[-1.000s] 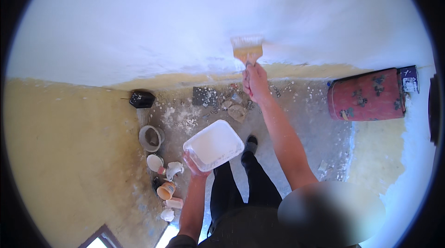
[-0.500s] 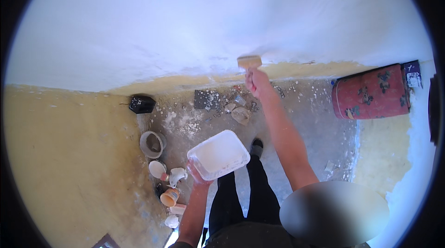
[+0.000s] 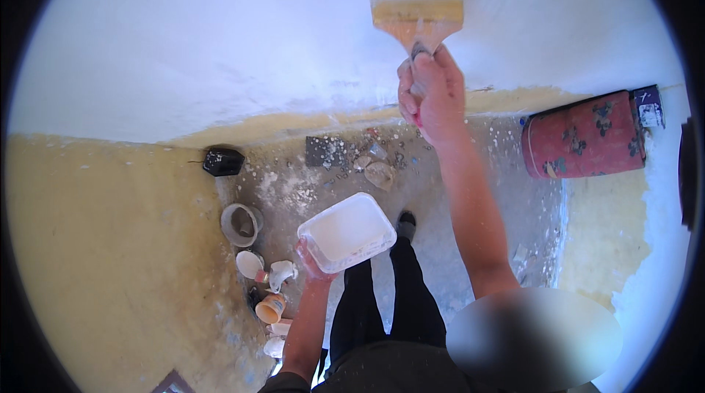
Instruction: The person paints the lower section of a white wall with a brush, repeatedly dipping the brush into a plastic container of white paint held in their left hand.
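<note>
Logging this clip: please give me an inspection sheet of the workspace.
Surface: white-coated wall with a yellow strip along its foot.
Job's things: wide flat brush with pale bristles, contact with the wall unclear; white rectangular tray holding pale material.
Clutter: grey round bucket, orange cylindrical pot and black angular container at left; dark speckled rectangular panel on the grey floor.
Hands: right hand grips the brush handle; left hand holds the tray's near-left side.
Cables: thin dark strand beside the black container; cannot tell what it is.
Surroundings: stained yellow wall at left; bulky red patterned object at right.
</note>
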A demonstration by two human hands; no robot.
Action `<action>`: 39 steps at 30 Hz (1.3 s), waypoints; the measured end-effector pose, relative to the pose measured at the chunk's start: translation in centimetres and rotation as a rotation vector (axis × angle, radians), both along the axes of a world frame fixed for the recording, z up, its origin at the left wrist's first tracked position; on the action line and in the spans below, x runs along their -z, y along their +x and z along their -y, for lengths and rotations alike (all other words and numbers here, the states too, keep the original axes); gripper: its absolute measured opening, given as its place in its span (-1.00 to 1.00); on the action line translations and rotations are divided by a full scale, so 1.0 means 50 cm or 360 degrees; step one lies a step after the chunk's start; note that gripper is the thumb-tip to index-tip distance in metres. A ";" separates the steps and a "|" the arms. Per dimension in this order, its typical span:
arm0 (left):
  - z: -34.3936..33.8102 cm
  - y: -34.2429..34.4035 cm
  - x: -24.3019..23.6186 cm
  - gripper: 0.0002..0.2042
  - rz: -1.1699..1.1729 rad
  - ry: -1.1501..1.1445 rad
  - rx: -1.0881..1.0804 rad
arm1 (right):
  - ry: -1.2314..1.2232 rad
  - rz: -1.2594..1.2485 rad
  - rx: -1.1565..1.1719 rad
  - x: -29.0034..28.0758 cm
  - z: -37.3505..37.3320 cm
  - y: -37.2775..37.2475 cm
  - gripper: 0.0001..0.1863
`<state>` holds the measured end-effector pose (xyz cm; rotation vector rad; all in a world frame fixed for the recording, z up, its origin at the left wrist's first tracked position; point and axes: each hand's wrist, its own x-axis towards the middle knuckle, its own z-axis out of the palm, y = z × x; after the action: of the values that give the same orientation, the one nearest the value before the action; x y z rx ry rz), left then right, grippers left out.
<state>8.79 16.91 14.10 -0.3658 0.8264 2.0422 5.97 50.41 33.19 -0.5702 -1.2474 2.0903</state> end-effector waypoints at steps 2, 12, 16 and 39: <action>-0.001 0.005 0.020 -0.23 0.0015 -0.0051 0.0002 | 0.0079 0.0000 -0.0022 0.132 -0.029 -0.012 -0.81; 0.036 0.008 0.135 -0.23 0.0016 -0.0144 -0.0044 | -0.0704 0.0643 -0.0002 0.669 -0.034 0.013 -0.83; 0.030 0.004 0.161 -0.21 -0.0016 -0.0067 0.0048 | -0.1044 0.1011 0.0079 0.774 -0.069 0.017 -0.81; 0.018 0.008 0.128 -0.22 0.0144 -0.0001 0.0008 | -0.0215 0.0181 0.0032 0.361 0.004 0.010 -0.87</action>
<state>9.17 15.99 7.70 -0.4523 0.7719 2.0056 6.49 50.20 15.13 -0.7683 -1.1628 2.1624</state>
